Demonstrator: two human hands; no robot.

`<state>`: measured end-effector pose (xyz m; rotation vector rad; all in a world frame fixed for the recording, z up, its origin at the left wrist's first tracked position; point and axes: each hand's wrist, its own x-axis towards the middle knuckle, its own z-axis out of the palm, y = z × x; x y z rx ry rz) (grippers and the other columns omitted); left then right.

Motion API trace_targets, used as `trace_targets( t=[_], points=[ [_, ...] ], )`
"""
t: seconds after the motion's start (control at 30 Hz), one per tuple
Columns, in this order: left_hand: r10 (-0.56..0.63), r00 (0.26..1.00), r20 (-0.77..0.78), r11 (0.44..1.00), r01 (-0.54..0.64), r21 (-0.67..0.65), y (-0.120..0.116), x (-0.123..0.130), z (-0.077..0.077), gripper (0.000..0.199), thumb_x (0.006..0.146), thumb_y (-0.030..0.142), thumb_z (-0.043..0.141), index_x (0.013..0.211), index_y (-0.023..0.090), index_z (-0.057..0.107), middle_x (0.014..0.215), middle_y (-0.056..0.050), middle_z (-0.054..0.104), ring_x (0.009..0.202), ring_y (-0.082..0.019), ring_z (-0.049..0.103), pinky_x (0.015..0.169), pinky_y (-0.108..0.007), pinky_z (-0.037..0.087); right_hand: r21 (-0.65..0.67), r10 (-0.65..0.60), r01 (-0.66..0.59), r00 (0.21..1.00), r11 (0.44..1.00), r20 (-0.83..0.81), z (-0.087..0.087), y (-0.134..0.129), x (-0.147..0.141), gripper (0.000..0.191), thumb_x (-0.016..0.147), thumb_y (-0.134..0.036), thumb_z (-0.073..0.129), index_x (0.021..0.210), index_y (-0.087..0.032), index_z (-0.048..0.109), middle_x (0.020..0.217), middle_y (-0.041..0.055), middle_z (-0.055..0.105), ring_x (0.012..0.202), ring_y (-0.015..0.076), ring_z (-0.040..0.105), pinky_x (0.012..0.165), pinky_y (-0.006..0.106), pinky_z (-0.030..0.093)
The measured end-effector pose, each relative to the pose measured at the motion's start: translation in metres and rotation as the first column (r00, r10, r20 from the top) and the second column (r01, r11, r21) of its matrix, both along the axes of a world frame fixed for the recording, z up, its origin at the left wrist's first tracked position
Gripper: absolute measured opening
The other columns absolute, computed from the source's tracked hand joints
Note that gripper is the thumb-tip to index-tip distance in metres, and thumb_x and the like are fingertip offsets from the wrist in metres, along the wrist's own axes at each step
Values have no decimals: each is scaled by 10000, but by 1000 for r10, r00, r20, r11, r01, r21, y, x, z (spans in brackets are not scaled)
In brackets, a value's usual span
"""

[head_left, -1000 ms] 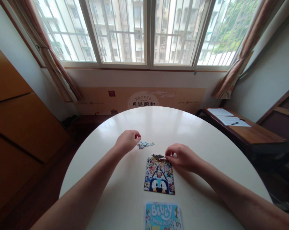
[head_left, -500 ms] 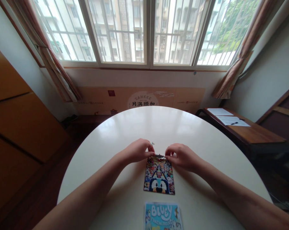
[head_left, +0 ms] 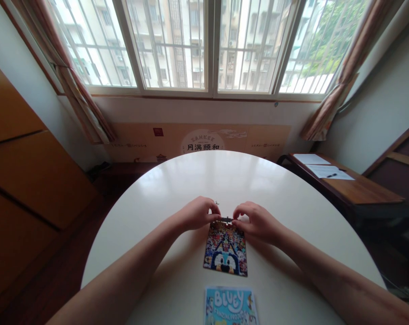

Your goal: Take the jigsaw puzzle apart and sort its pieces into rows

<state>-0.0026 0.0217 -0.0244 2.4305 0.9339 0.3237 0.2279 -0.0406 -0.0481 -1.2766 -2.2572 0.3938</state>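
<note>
A colourful jigsaw puzzle (head_left: 225, 253) with a blue dog face lies on the white round table (head_left: 150, 189). Along its far edge runs a narrow dark strip of puzzle pieces (head_left: 227, 220), slightly raised. My left hand (head_left: 200, 213) pinches the strip's left end, and my right hand (head_left: 253, 222) pinches its right end. Just beyond the strip, between the hands, a tiny loose piece (head_left: 217, 202) rests on the table. Nearer to me lies a light blue card (head_left: 230, 304) printed "BLUEY", cut off by the frame's lower edge.
At the right a wooden side table (head_left: 370, 189) holds white papers (head_left: 329, 171) and a dark pen. An orange-brown cabinet (head_left: 28, 171) stands on the left. Behind the table are a printed panel (head_left: 265, 135) and a barred window with curtains.
The right fingers have shifted slightly left and inward along the strip. The strip looks straighter against the puzzle's far edge. The left hand has moved very slightly right.
</note>
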Motion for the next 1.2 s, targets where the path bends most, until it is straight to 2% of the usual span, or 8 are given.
trace_targets(
  t=[0.23,0.43,0.77,1.03,1.2],
  points=[
    [-5,999,42,1000,5,1,-1,2,1,127,809,253,666,832,206,782,830,-37,716,760,-165,612,689,-258,436,-15,-14,14,999,1000,-37,1,2,0,58,844,-239,663,806,-198,680,796,27,696,781,182,612,744,322,448],
    [-2,998,56,1000,1,8,-3,4,1,128,814,246,661,835,197,778,829,-39,708,746,-160,610,692,-259,439,-8,-1,0,993,1000,-114,-1,2,-1,114,863,-265,640,901,-216,736,771,24,716,728,165,637,702,298,468],
    [-3,999,42,1000,1,27,-5,6,-1,137,814,251,649,836,208,778,842,-39,710,766,-171,616,697,-267,440,-8,-9,8,992,1000,-124,-1,2,-2,76,842,-240,675,853,-232,749,751,12,717,712,160,635,687,287,469],
    [35,999,25,999,-34,-28,-3,5,-3,177,814,312,640,831,202,778,849,-39,732,770,-174,632,678,-259,436,32,-18,22,992,999,-124,-2,1,-2,72,851,-250,676,843,-229,744,769,23,727,729,169,641,711,300,477],
    [57,997,-54,990,-64,-123,-1,1,-1,190,802,316,634,852,211,785,823,-30,754,744,-176,645,665,-263,430,44,-36,45,981,998,-193,-3,3,1,138,878,-323,658,879,-212,741,779,40,734,696,169,643,678,302,497]
  ],
)
